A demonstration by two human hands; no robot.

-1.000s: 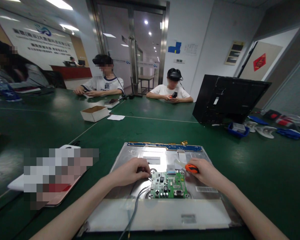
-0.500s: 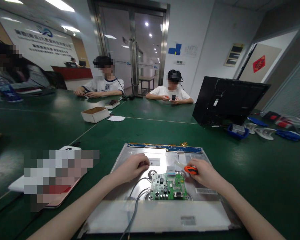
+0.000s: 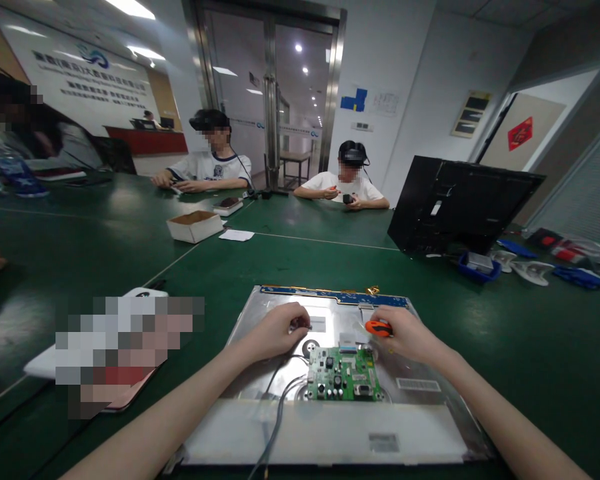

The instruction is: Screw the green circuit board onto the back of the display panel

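Note:
An LCD panel (image 3: pixel 330 430) lies back side up in front of me, its metal rear exposed. Fixed at its middle is a green circuit board (image 3: pixel 343 373), joined by a flat ribbon cable and dark wires (image 3: pixel 279 423). A narrow blue board (image 3: pixel 305 295) runs along the far edge. My right hand (image 3: pixel 405 330) is closed round an orange-and-black screwdriver (image 3: pixel 379 328), held above the panel's right part; its shaft is hard to see. To the left of the ribbon cable, my left hand (image 3: pixel 285 327) has its fingertips pinched together; whatever small thing they hold is too small to name.
Phones (image 3: pixel 145 293), partly blurred out, lie at left. Further off stand a white open box (image 3: pixel 195 228) and a black monitor casing (image 3: pixel 460 207). A blue tray (image 3: pixel 480 268) is at right. Several people sit round the green table (image 3: pixel 300 263).
My right hand has drawn the screwdriver slightly up and turned it. My left hand stays pinched near the same spot on the panel. The whole view has shifted a little.

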